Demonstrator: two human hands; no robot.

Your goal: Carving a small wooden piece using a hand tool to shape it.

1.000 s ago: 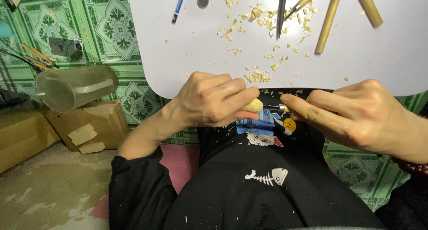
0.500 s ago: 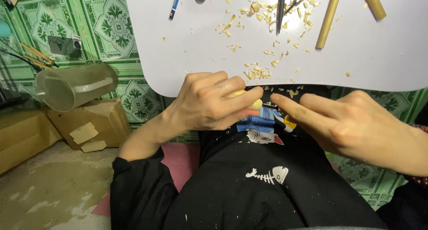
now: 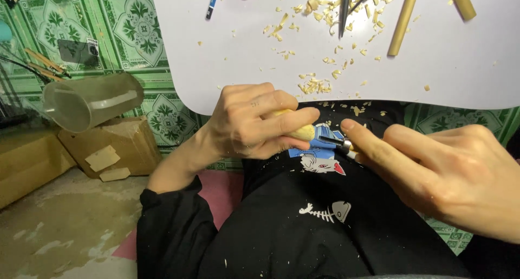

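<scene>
Since half a second ago the right hand [image 3: 449,176] has drawn slightly down and to the right, and a little more of the pale, rounded wooden piece [image 3: 300,132] shows past the left hand's fingers. That left hand [image 3: 254,122] is wrapped tight around the wood, just below the edge of the white round-cornered tabletop [image 3: 466,73] and above the lap. Most of the piece is buried in the fist, so its shape and length cannot be made out; only a blunt yellowish end pokes out toward the right.

The right hand pinches a small dark carving tool with a metal ferrule [image 3: 340,145], its forefinger laid along it. The tip sits just beside the exposed wood end, but whether it touches is hard to tell, and the handle is hidden inside the hand.

Pale wood shavings [image 3: 314,85] lie scattered on the tabletop and on the black printed shirt [image 3: 319,219]. At the top edge, cut off by the frame, lie bamboo-coloured sticks [image 3: 403,22], a blue pencil [image 3: 213,0] and a dark slim metal tool [image 3: 344,11]. To the left a cloudy clear plastic jug [image 3: 89,101] lies tipped on brown cardboard boxes [image 3: 116,146] against green patterned tiles [image 3: 130,19].
</scene>
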